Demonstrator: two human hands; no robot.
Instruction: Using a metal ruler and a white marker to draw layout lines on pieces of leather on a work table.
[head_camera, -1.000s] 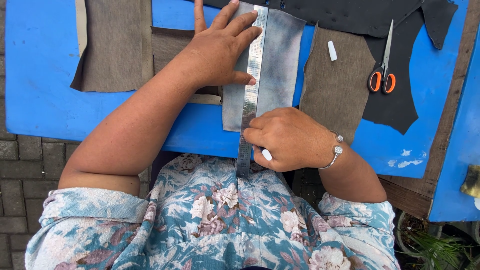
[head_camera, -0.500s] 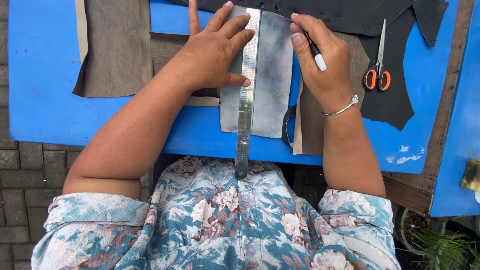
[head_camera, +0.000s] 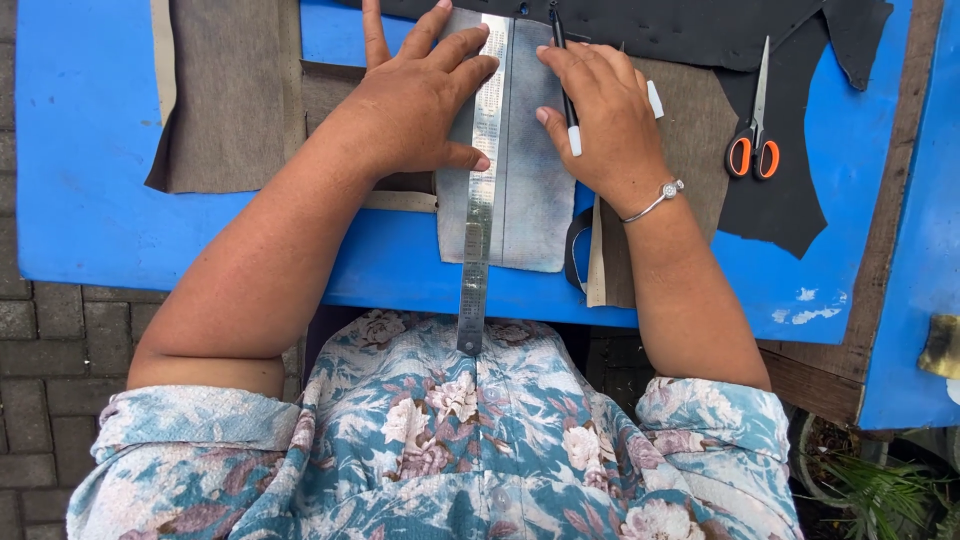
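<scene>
Change: my right hand has settled lower onto the grey piece since half a second ago.
Left hand: fingers spread, pressing the steel ruler flat.
Right hand: grasping a pen, palm down.
Grey piece: on the blue desk.

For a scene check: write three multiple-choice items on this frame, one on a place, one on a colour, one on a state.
1. Where do the scissors lie?
A. right of both hands
B. under the left hand
C. on the paving

2. What colour is the table?
A. red
B. blue
C. white

3. What is the left hand doing?
A. lifting the scissors
B. hanging off the table
C. pressing flat on the ruler

Key: 1 A, they rest on dark material by the table's right edge. 2 B, its bare top is blue. 3 C, spread fingers lie across the ruler.
</scene>
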